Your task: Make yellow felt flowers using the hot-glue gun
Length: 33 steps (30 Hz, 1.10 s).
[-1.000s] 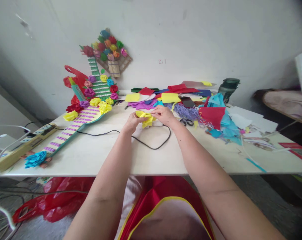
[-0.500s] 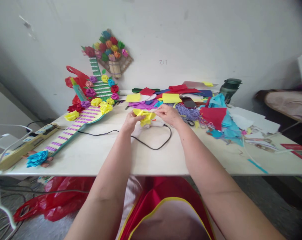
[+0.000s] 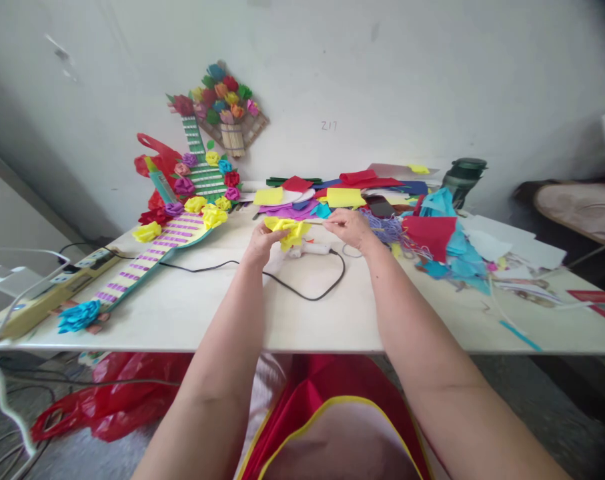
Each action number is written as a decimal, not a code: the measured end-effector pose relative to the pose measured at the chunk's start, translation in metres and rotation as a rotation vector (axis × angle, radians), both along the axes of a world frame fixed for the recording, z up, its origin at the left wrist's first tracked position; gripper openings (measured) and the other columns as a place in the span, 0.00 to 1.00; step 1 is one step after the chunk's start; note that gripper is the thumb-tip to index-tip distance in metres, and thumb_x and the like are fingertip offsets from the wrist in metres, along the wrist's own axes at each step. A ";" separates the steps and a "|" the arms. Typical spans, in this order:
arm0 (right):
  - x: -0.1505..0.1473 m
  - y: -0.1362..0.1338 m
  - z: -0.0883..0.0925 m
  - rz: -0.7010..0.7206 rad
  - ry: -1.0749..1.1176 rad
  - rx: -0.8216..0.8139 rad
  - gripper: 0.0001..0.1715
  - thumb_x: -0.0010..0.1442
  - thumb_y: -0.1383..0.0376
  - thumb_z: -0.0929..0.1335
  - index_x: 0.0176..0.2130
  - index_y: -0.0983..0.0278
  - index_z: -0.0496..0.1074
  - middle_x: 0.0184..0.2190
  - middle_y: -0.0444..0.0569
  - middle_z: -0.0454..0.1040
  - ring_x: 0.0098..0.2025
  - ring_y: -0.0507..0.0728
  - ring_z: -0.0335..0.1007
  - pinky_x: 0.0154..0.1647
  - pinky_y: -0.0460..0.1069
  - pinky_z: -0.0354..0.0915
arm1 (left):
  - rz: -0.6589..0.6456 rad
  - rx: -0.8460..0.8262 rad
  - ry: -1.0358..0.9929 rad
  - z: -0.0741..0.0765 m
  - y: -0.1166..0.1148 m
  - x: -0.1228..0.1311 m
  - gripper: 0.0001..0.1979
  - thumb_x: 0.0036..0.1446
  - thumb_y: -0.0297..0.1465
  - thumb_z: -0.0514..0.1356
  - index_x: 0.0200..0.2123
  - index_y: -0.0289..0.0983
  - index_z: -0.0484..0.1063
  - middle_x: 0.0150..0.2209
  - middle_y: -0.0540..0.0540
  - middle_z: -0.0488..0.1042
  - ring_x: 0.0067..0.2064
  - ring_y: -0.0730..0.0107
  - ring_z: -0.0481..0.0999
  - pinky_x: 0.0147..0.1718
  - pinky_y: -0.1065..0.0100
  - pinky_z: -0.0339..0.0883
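Observation:
My left hand is closed on a yellow crepe paper flower, its ruffled petals spreading to the right of my thumb. Pinched in the fingers of my right hand is a thin stick, whose other end reaches the flower's right edge. Whether the stick touches the petals or passes among them, I cannot tell. Just below the flower a white glue gun lies on the table, its black cord looping toward me.
Left stands a guitar-shaped craft trimmed with paper flowers, beside a power strip. Along the back lie stacked coloured sheets. To the right are purple string, red and blue paper scraps and a dark green bottle.
My right hand has moved slightly right, away from the flower, and more of the thin stick now shows between them. My left hand keeps its hold on the flower.

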State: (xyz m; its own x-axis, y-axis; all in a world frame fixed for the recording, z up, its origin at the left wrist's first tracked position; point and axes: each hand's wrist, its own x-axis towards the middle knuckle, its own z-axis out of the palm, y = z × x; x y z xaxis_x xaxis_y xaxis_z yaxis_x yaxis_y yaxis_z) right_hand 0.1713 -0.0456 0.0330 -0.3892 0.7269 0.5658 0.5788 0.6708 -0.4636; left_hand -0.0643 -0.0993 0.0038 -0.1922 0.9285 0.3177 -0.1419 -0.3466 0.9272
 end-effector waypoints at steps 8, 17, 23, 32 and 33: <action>0.001 0.011 -0.006 0.039 0.152 -0.145 0.14 0.52 0.56 0.71 0.31 0.64 0.82 0.29 0.48 0.79 0.33 0.57 0.70 0.33 0.49 0.60 | 0.002 -0.007 -0.072 0.002 0.000 0.004 0.24 0.30 0.38 0.73 0.34 0.36 0.76 0.30 0.48 0.78 0.38 0.62 0.79 0.35 0.67 0.68; -0.017 0.000 -0.006 0.063 0.302 -0.309 0.18 0.49 0.52 0.71 0.28 0.64 0.80 0.24 0.45 0.76 0.30 0.55 0.69 0.34 0.49 0.61 | -0.017 -0.061 -0.142 0.000 0.002 0.011 0.21 0.30 0.34 0.71 0.31 0.37 0.74 0.29 0.49 0.77 0.36 0.63 0.79 0.34 0.67 0.69; -0.022 -0.008 0.000 0.124 0.417 -0.390 0.17 0.45 0.52 0.72 0.22 0.64 0.74 0.21 0.43 0.72 0.28 0.52 0.64 0.34 0.49 0.60 | -0.036 -0.068 -0.106 -0.002 0.002 0.017 0.22 0.30 0.37 0.73 0.32 0.36 0.74 0.30 0.48 0.78 0.38 0.61 0.80 0.35 0.66 0.70; -0.025 -0.015 0.006 0.121 0.488 -0.448 0.16 0.42 0.56 0.71 0.19 0.62 0.64 0.18 0.37 0.57 0.25 0.48 0.50 0.29 0.47 0.50 | -0.114 -0.051 -0.054 -0.002 -0.001 0.025 0.27 0.33 0.36 0.73 0.41 0.38 0.76 0.37 0.46 0.79 0.39 0.62 0.79 0.32 0.67 0.69; -0.026 -0.017 0.007 0.120 0.493 -0.451 0.17 0.42 0.55 0.71 0.19 0.62 0.63 0.18 0.37 0.57 0.25 0.48 0.49 0.29 0.47 0.50 | -0.126 -0.048 -0.042 -0.001 -0.002 0.025 0.28 0.33 0.36 0.73 0.42 0.39 0.76 0.38 0.47 0.79 0.39 0.62 0.79 0.33 0.67 0.69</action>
